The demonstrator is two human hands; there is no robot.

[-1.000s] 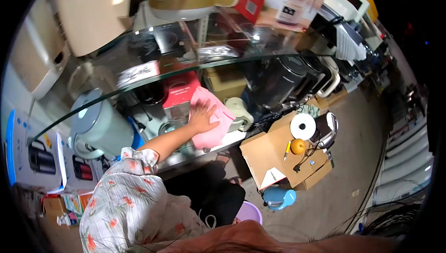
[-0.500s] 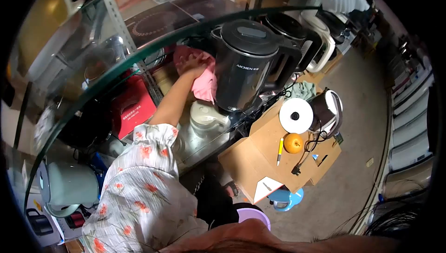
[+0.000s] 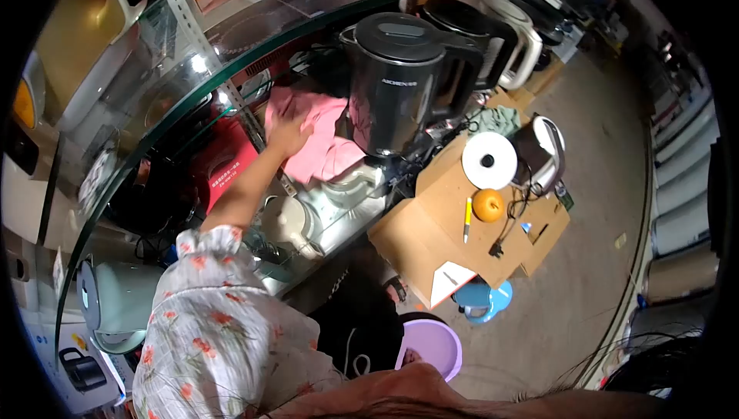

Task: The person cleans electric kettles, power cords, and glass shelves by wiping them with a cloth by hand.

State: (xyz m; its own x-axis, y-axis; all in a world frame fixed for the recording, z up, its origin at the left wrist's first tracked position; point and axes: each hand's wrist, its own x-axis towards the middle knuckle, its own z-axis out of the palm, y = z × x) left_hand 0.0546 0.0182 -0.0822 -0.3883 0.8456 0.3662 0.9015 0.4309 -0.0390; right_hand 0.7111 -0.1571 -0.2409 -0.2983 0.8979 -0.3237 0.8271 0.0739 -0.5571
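Observation:
My left hand (image 3: 291,137) reaches up to the glass shelf with its fingers on a pink cloth (image 3: 327,149), which it grips; the fingertips are partly sunk in the folds. The cloth hangs loosely beside a large black electric kettle (image 3: 392,88) on the right. Just below the cloth's lower edge is a clear-glass or pale pot with a handle (image 3: 346,192). A cream-coloured lidded pot (image 3: 289,219) stands nearer, below my forearm. My right hand is out of view.
A red box (image 3: 223,161) sits left of my arm. The upper glass shelf's edge (image 3: 192,84) curves overhead. At right, a cardboard box (image 3: 416,246) bears a white lid (image 3: 489,160), an orange-brown round fruit (image 3: 488,206) and a yellow pen (image 3: 467,220). A purple basin (image 3: 454,357) stands below.
My left hand has moved down and left with the pink cloth, which is more spread out. The view has shifted, bringing the cream pot and more of the basin into sight.

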